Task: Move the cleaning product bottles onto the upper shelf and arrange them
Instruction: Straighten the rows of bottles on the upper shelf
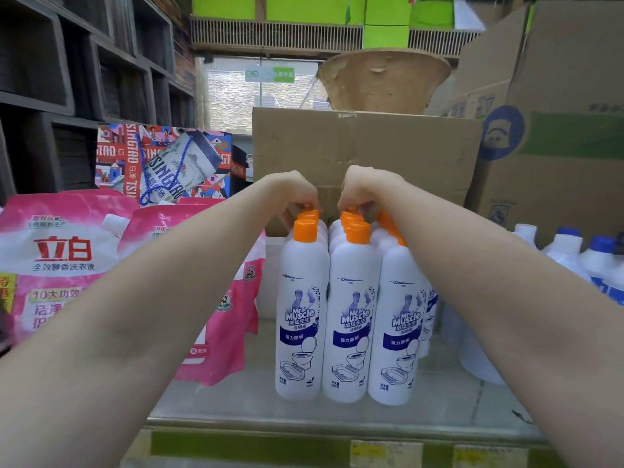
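Note:
Several white Mr Muscle bottles [351, 319] with orange caps stand upright in three close rows on the grey shelf [304, 410]. Both my arms reach over them to the back of the rows. My left hand [290, 190] pinches the orange cap of a rear bottle [309, 211] in the left row. My right hand [364, 187] pinches the cap of a rear bottle [351, 211] in the middle row. The bodies of those rear bottles are hidden behind the front ones.
Pink detergent refill pouches [67, 258] lean at the left, touching the bottle group. White bottles with blue caps [580, 258] stand at the right. Cardboard boxes [364, 153] rise directly behind the rows. The shelf's front edge carries price labels [385, 452].

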A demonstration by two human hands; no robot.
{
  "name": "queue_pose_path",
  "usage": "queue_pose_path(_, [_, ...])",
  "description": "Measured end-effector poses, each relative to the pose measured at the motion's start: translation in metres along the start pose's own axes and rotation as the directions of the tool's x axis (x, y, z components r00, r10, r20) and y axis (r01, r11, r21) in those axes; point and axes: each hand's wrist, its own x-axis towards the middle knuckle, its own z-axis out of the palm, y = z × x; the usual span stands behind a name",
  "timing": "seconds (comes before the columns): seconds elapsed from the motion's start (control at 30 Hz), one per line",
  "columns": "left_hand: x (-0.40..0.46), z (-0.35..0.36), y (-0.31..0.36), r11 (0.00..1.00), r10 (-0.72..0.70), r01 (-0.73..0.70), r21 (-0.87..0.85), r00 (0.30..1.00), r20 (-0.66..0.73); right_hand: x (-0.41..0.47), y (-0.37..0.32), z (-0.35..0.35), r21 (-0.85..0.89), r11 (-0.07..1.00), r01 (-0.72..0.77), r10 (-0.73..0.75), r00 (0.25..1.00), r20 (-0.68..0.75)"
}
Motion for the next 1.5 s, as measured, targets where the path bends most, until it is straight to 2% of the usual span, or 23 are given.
queue_pose_path(0.1, [-0.002,-0.002,0.002,0.998,-0.012,0.010,0.060,0.999,0.033,0.005,0.005,-0.005,0.145,0.989,0.015,-0.032,0.993,0.114])
queue_pose_path(0.23, [0.003,-0.008,0.003,0.991,0.039,-0.039,0.130,0.999,0.003,0.008,0.022,-0.012,0.306,0.952,-0.018,-0.007,0.997,0.082])
queue_pose_path(0.37, [0.003,-0.007,0.009,0.980,0.055,-0.054,0.193,0.999,0.003,0.001,0.049,-0.016,0.263,0.963,-0.057,0.062,0.998,-0.010])
queue_pose_path(0.57, [0.002,0.002,0.021,0.918,-0.044,0.017,0.397,0.997,0.059,-0.009,0.077,-0.012,0.197,0.976,-0.097,0.108,0.993,-0.047])
queue_pose_path(0.73, [-0.001,0.009,0.026,0.851,-0.003,-0.007,0.526,1.000,0.018,-0.013,0.081,-0.010,0.188,0.978,-0.094,0.103,0.994,-0.040])
queue_pose_path(0.83, [-0.002,0.010,0.028,0.857,0.008,-0.008,0.516,1.000,0.002,-0.014,0.083,-0.013,0.200,0.977,-0.073,0.087,0.994,-0.064])
queue_pose_path(0.97, [0.003,0.012,0.033,0.869,0.161,-0.076,0.490,0.978,-0.133,-0.019,0.094,-0.015,0.213,0.976,-0.053,0.066,0.996,-0.053])
queue_pose_path(1.07, [0.006,0.016,0.043,0.906,0.262,-0.176,0.385,0.948,-0.182,-0.020,0.103,-0.015,0.190,0.981,-0.045,0.059,0.996,-0.067])
queue_pose_path(1.17, [0.005,0.026,0.057,0.908,0.355,-0.303,0.289,0.923,-0.146,-0.022,0.111,-0.015,0.164,0.985,-0.057,0.068,0.996,-0.063])
queue_pose_path(1.27, [0.002,0.040,0.074,0.883,0.417,-0.384,0.270,0.906,-0.075,-0.028,0.118,-0.018,0.140,0.988,-0.068,0.073,0.997,-0.031])
queue_pose_path(1.4, [-0.004,0.053,0.094,0.832,0.426,-0.429,0.351,0.900,0.091,-0.036,0.127,-0.021,0.144,0.986,-0.088,0.088,0.996,0.006])
queue_pose_path(1.5, [-0.006,0.062,0.102,0.813,0.413,-0.412,0.412,0.906,0.093,-0.041,0.132,-0.017,0.186,0.978,-0.099,0.101,0.995,0.000])
